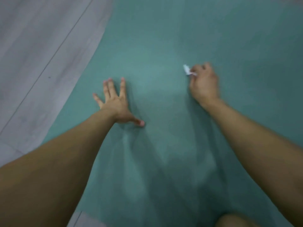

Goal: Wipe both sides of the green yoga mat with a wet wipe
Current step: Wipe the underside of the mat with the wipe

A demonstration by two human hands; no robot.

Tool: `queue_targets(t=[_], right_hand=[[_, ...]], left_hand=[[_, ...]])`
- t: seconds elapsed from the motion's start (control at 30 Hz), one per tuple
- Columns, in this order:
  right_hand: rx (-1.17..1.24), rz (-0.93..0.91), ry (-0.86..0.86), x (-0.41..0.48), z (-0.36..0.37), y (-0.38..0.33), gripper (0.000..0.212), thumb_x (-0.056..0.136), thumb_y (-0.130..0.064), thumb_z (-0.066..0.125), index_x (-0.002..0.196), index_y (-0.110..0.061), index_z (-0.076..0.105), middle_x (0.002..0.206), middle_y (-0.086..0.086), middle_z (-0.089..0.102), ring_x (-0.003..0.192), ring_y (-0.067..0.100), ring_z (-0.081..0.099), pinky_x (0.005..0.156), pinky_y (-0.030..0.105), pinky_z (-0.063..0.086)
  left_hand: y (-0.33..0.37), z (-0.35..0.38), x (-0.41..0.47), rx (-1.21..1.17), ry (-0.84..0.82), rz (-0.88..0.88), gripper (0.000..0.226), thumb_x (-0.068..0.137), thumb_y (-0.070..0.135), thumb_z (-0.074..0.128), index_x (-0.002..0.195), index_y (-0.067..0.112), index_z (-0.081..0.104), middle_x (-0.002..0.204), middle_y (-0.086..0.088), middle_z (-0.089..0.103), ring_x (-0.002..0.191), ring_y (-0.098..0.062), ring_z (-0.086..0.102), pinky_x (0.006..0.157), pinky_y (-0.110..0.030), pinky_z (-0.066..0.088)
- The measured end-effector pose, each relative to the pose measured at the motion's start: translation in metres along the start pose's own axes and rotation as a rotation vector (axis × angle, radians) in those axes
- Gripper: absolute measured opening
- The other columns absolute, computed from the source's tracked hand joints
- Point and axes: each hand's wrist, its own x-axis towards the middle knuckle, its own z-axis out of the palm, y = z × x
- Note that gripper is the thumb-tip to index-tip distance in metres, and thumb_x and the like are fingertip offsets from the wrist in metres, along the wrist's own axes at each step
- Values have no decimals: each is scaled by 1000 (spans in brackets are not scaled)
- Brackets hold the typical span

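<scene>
left hand (114, 102) – flat, fingers spread on green yoga mat (164, 38) | right hand (204, 82) – clutching wet wipe (186, 70)

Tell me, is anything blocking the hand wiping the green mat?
Nothing visible. The right hand grips the crumpled white wet wipe over bare green yoga mat; the left hand rests flat aside.

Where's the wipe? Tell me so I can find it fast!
Look at the big green yoga mat that fills most of the picture. On it, the right hand is curled round a wet wipe that pokes out past its fingers. It is the only white thing, small and crumpled.
</scene>
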Motion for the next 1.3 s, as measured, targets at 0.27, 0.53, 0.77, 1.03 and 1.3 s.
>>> queue_targets(t=[0.27, 0.53, 0.77, 1.03, 1.3], right_hand=[[229, -427, -118, -58, 41, -114, 11, 94, -9, 64, 102, -7, 72, 91, 16, 55, 82, 35, 54, 68, 45, 44], [30, 274, 202, 11, 3, -2, 27, 97, -25, 54, 108, -12, 75, 103, 18, 60, 91, 39, 61, 81, 45, 51], [190, -568, -231, -48, 44, -137, 19, 90, -8, 69, 108, -9, 76, 89, 15, 56, 78, 35, 60, 59, 43, 51], [35, 156, 221, 14, 10, -25, 20, 89, -9, 57, 100, -6, 74, 105, 19, 60, 96, 39, 60, 87, 49, 53], [141, -664, -89, -16, 46, -114, 23, 98, -2, 59, 115, -6, 74, 95, 13, 62, 93, 35, 58, 80, 45, 53]], left_hand=[[-24, 6, 22, -111, -170, -65, 191, 15, 97, 78, 137, 38, -57, 144, -5, -66, 140, -35, -54, 115, -81, -9], [-20, 10, 20, -189, -175, -42, 190, 18, 92, 82, 138, 40, -56, 141, -3, -68, 135, -33, -59, 112, -80, -17], [-16, 7, 14, -160, -181, -75, 190, 21, 92, 83, 138, 37, -57, 142, -6, -67, 136, -33, -59, 114, -80, -13], [-19, 7, 16, -204, -196, -35, 190, 21, 92, 83, 139, 38, -56, 140, -4, -69, 134, -33, -60, 111, -81, -16], [-14, 4, 14, -180, -204, -67, 191, 23, 91, 85, 138, 36, -58, 139, -4, -70, 133, -32, -61, 113, -79, -15]])
